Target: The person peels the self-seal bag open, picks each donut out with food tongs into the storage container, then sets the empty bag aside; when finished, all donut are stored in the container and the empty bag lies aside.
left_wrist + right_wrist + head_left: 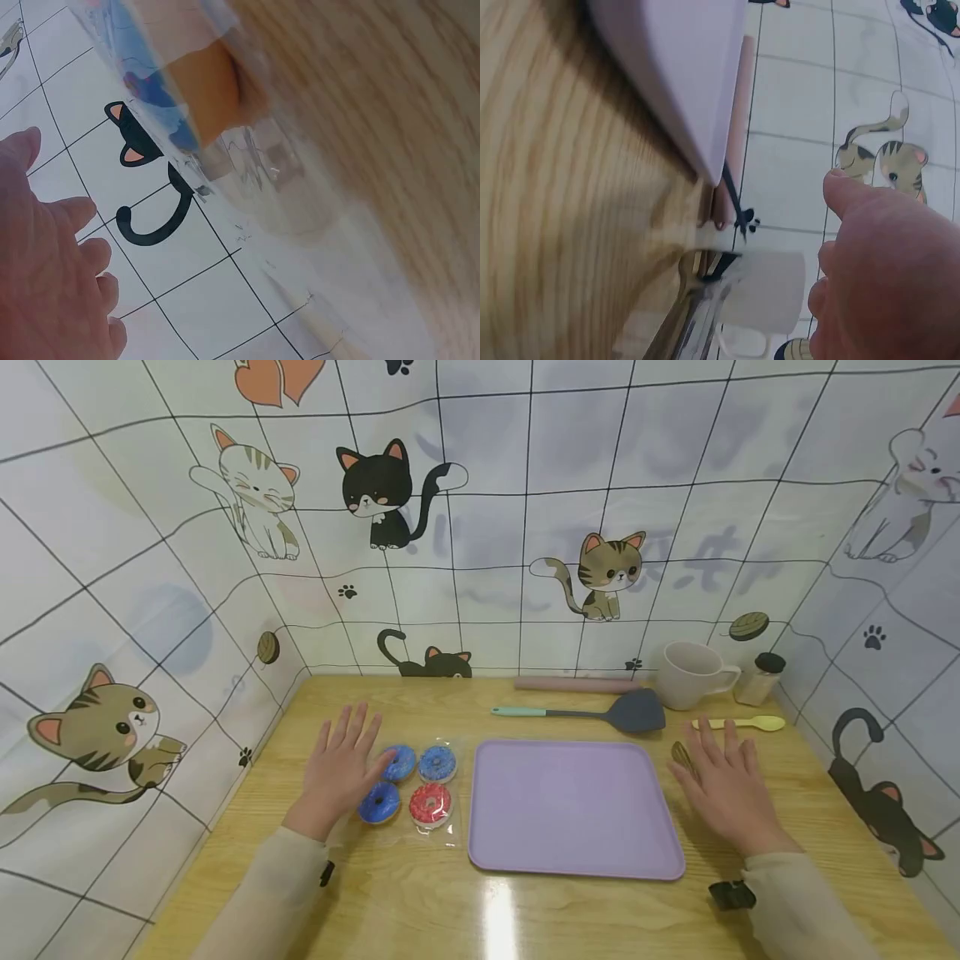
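- While both hands lie flat with fingers spread, gripping nothing, the left hand (339,770) touches the clear pack of four doughnuts (408,785), three blue-iced and one red.
- The right hand (726,785) rests at 3 o'clock of the lilac tray (573,806), probably poised either side of it.
- At 12 o'clock lie a spatula (592,713) and a mug (690,674).
- No readable writing shows.

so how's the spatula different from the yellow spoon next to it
The spatula is longer, with a teal handle and a broad dark grey blade; the yellow spoon is shorter, one pale yellow colour, with a small rounded bowl. The spatula lies behind the purple tray, the yellow spoon further right, just beyond the right hand. Both lie flat on the wooden table, handles left.
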A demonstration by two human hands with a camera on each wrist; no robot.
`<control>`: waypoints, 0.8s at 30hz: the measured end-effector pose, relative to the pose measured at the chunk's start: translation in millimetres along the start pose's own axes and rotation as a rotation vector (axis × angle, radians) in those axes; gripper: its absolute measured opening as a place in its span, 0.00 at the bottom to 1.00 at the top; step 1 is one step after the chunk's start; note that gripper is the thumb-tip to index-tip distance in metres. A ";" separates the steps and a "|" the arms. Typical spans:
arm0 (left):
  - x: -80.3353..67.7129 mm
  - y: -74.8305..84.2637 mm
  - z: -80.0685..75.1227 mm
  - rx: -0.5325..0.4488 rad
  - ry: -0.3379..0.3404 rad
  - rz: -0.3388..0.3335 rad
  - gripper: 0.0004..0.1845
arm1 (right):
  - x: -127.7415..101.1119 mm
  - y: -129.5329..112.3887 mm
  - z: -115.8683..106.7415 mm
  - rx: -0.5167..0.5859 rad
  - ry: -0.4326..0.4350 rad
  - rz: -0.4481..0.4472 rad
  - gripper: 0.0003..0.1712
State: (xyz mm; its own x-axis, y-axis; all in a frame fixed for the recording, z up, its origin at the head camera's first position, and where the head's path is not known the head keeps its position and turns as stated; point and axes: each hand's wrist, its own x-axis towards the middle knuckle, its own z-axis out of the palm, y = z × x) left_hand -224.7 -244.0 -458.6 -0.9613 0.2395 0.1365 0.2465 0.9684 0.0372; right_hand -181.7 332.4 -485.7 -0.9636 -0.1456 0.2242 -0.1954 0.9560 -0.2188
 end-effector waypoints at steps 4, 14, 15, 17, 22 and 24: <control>-0.2 -2.1 1.2 0.019 -0.019 -0.013 0.42 | 0.7 -16.5 0.9 -0.010 0.002 -0.047 0.43; -10.4 -12.3 0.1 0.017 -0.046 -0.031 0.44 | 7.3 -59.2 12.2 0.007 0.086 -0.220 0.42; -11.0 -13.4 0.2 0.016 -0.049 -0.031 0.44 | 8.9 -62.0 14.4 0.021 0.118 -0.249 0.41; -11.7 -15.9 0.7 0.010 -0.052 -0.029 0.43 | 12.0 -68.0 19.2 0.046 0.182 -0.316 0.38; -13.3 -21.5 2.5 0.000 -0.020 -0.019 0.41 | 16.5 -90.1 28.2 0.074 0.261 -0.442 0.30; -14.6 -23.4 3.3 -0.005 0.000 -0.006 0.39 | 17.2 -101.0 30.8 0.072 0.242 -0.454 0.28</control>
State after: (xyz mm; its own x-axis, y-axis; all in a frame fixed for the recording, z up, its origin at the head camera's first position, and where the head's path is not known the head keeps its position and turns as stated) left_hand -216.8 -270.0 -464.7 -0.9626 0.2340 0.1363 0.2418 0.9694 0.0433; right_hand -184.3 225.6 -489.0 -0.7106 -0.4708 0.5229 -0.6044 0.7889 -0.1111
